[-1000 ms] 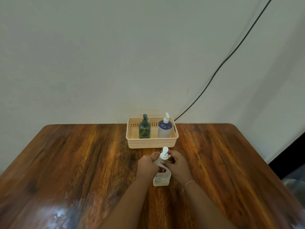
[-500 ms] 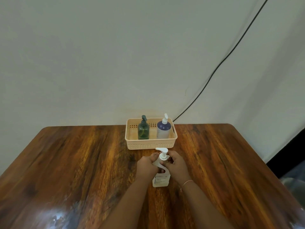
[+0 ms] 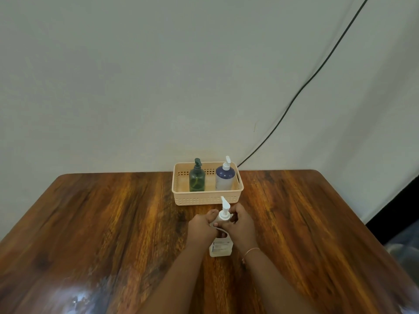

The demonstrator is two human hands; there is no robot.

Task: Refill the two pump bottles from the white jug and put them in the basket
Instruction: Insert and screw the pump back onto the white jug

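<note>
The white jug (image 3: 221, 247) stands upright on the wooden table, just in front of the basket, with a white pump head on top. My left hand (image 3: 201, 227) grips the jug's shoulder from the left. My right hand (image 3: 240, 225) is closed around the pump collar from the right. The beige basket (image 3: 207, 198) sits at the table's far edge. Inside it stand a green pump bottle (image 3: 197, 179) on the left and a blue-and-white pump bottle (image 3: 225, 176) on the right, both upright.
The wooden table (image 3: 113, 223) runs up to a pale wall. A black cable (image 3: 301, 89) hangs down the wall to behind the basket. The table's right edge drops off near a dark gap (image 3: 390, 223).
The jug's pump nozzle has turned, from pointing left half a second ago to pointing away and up. Both hands stay on the jug in the same place.
</note>
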